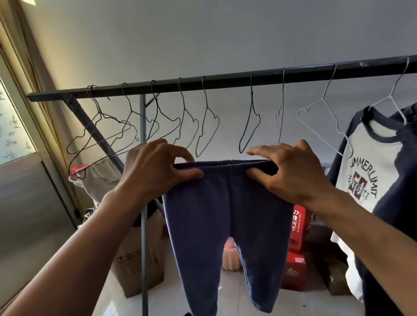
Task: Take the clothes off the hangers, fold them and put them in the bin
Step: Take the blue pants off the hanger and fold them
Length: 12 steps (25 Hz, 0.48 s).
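Currently the blue trousers [227,217] are held just below the rail [222,81]. The waistband is pinched at one end by the left hand [152,170] and at the other by the right hand [290,170], both level. The long axis hangs straight down from both grips. Under the rail's right end, "UMMERLIMIT" can be read on a hung shirt [372,173].

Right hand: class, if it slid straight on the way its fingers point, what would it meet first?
The right hand would probably meet the left hand, which grips the same trousers by the waistband; depth is unclear.
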### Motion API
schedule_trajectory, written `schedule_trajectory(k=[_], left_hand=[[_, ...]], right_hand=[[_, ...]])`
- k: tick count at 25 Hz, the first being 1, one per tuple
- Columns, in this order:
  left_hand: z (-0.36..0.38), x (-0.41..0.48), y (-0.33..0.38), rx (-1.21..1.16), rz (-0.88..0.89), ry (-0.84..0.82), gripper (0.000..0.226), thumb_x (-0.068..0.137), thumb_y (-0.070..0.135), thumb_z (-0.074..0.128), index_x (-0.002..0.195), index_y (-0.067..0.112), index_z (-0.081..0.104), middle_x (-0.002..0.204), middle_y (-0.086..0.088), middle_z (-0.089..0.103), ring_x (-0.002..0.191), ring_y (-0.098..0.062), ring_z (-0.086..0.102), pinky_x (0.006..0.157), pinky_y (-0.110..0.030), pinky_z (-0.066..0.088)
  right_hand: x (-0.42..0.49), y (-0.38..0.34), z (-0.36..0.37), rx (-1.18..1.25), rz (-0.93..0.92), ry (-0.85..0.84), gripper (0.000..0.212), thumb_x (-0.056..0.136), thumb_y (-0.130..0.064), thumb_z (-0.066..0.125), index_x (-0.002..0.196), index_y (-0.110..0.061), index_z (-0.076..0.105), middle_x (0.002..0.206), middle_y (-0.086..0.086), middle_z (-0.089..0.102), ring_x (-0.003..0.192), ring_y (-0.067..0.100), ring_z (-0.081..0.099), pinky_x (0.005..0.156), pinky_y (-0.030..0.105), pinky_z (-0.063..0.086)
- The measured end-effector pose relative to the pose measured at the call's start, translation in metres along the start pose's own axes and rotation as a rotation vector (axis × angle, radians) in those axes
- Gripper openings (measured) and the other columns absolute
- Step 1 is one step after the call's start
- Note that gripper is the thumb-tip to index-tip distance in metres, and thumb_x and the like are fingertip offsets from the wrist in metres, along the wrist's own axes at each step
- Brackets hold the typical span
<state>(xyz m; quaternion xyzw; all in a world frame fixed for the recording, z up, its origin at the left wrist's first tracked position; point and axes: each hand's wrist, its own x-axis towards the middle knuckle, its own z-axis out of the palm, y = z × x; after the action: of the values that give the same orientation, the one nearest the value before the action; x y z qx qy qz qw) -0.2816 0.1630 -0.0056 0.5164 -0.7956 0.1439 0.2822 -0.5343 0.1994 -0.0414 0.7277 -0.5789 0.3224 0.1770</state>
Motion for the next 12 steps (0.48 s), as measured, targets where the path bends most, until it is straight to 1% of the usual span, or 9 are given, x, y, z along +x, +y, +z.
schedule_trajectory(k=[1, 2, 3, 4, 5, 6, 8, 10, 12], left_hand=[[0.001, -0.001, 0.004, 0.061, -0.008, 0.012, 0.045, 0.068, 0.079, 0.059, 0.082, 0.037, 0.07, 0.075, 0.01, 0.052, 0.077, -0.013, 0.047, 0.071, -0.029, 0.029], [0.003, -0.002, 0.009, 0.112, -0.021, 0.023, 0.054, 0.067, 0.082, 0.055, 0.072, 0.031, 0.069, 0.076, 0.008, 0.054, 0.076, -0.014, 0.044, 0.073, -0.028, 0.027], [0.006, -0.003, 0.014, 0.147, -0.041, 0.035, 0.061, 0.066, 0.084, 0.053, 0.063, 0.025, 0.065, 0.075, 0.005, 0.055, 0.075, -0.015, 0.041, 0.074, -0.029, 0.026], [0.009, -0.004, 0.019, 0.162, -0.066, 0.048, 0.066, 0.066, 0.085, 0.052, 0.055, 0.021, 0.058, 0.072, 0.004, 0.054, 0.074, -0.016, 0.04, 0.075, -0.029, 0.026], [0.012, -0.005, 0.022, 0.163, -0.092, 0.057, 0.068, 0.067, 0.085, 0.051, 0.049, 0.02, 0.049, 0.069, 0.004, 0.051, 0.073, -0.017, 0.04, 0.076, -0.031, 0.027], [0.015, -0.005, 0.026, 0.155, -0.118, 0.059, 0.069, 0.068, 0.084, 0.051, 0.045, 0.02, 0.041, 0.067, 0.004, 0.048, 0.073, -0.018, 0.042, 0.078, -0.032, 0.028], [0.021, -0.006, 0.033, 0.12, -0.154, 0.051, 0.066, 0.071, 0.08, 0.052, 0.044, 0.021, 0.038, 0.064, 0.006, 0.043, 0.081, -0.018, 0.05, 0.078, -0.032, 0.028], [0.028, -0.007, 0.039, 0.058, -0.167, 0.04, 0.06, 0.075, 0.074, 0.055, 0.047, 0.021, 0.044, 0.067, 0.009, 0.045, 0.096, -0.017, 0.05, 0.074, -0.031, 0.028], [0.032, -0.008, 0.047, -0.013, -0.191, 0.028, 0.055, 0.077, 0.067, 0.057, 0.051, 0.02, 0.051, 0.078, 0.009, 0.056, 0.1, -0.018, 0.05, 0.068, -0.03, 0.029]], right_hand=[[0.002, -0.003, -0.001, -0.034, 0.007, -0.026, 0.04, 0.084, -0.063, 0.053, 0.109, -0.035, 0.067, 0.099, -0.011, 0.07, 0.096, 0.015, 0.061, 0.086, 0.034, 0.027], [0.003, -0.006, 0.0, -0.074, 0.026, -0.043, 0.045, 0.082, -0.07, 0.047, 0.096, -0.033, 0.069, 0.091, -0.011, 0.069, 0.093, 0.015, 0.06, 0.085, 0.036, 0.027], [0.004, -0.008, 0.001, -0.114, 0.047, -0.057, 0.05, 0.081, -0.074, 0.043, 0.079, -0.029, 0.065, 0.078, -0.011, 0.064, 0.086, 0.016, 0.058, 0.082, 0.036, 0.027], [0.005, -0.012, 0.003, -0.152, 0.069, -0.064, 0.055, 0.08, -0.076, 0.04, 0.065, -0.026, 0.054, 0.068, -0.01, 0.054, 0.078, 0.017, 0.053, 0.08, 0.036, 0.026], [0.006, -0.015, 0.005, -0.177, 0.09, -0.064, 0.058, 0.08, -0.077, 0.039, 0.058, -0.024, 0.043, 0.063, -0.01, 0.046, 0.074, 0.017, 0.047, 0.077, 0.036, 0.024], [0.006, -0.019, 0.007, -0.191, 0.115, -0.067, 0.06, 0.08, -0.078, 0.038, 0.055, -0.024, 0.036, 0.062, -0.01, 0.04, 0.072, 0.016, 0.043, 0.076, 0.035, 0.023], [0.006, -0.026, 0.012, -0.19, 0.159, -0.071, 0.06, 0.082, -0.075, 0.04, 0.054, -0.022, 0.035, 0.064, -0.01, 0.036, 0.074, 0.015, 0.04, 0.075, 0.035, 0.021], [0.007, -0.03, 0.016, -0.17, 0.178, -0.054, 0.053, 0.085, -0.068, 0.045, 0.058, -0.022, 0.047, 0.073, -0.009, 0.039, 0.081, 0.017, 0.041, 0.076, 0.035, 0.022], [0.009, -0.037, 0.019, -0.158, 0.183, -0.039, 0.045, 0.087, -0.059, 0.049, 0.065, -0.021, 0.059, 0.079, -0.006, 0.045, 0.089, 0.02, 0.047, 0.077, 0.036, 0.027]])
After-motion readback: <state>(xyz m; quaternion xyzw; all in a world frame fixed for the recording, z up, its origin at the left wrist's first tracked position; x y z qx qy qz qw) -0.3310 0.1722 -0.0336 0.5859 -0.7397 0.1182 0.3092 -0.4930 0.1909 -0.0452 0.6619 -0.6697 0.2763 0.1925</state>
